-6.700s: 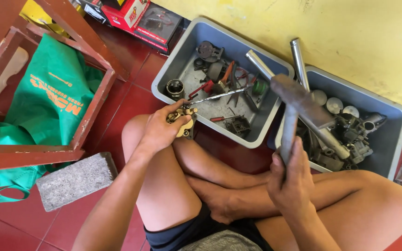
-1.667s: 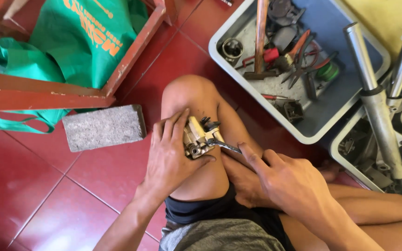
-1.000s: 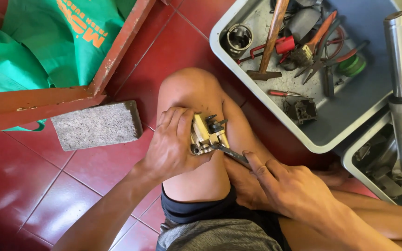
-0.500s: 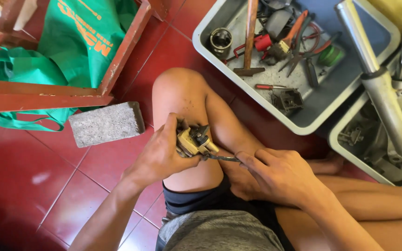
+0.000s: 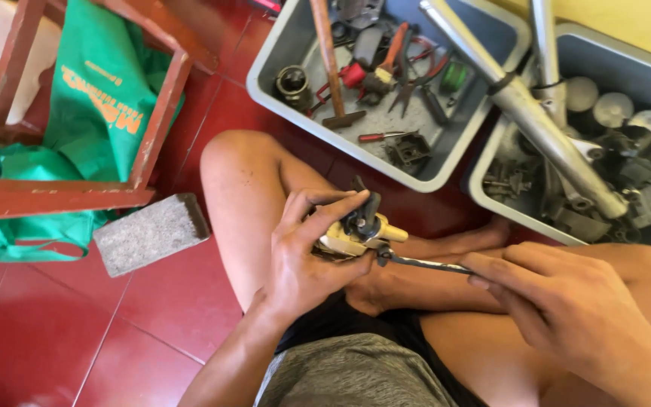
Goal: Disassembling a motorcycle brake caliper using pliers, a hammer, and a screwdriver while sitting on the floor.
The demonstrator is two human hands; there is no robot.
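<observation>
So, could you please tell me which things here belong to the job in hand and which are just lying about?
In hand:
left hand
yellowish metal part
right hand
slim dark tool

Lying about:
grey tool tray
hammer
grey block
green bag

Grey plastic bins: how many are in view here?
2. One grey bin of hand tools lies on the red floor beyond the person's knee; a second grey bin of metal parts sits right of it, cut off by the frame edge. Others may lie out of frame.

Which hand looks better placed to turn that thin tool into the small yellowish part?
The right hand, probably: its fingers already pinch the thin tool, whose tip meets the yellowish part. The left hand is wrapped around that part, steadying it above the thigh.
</observation>
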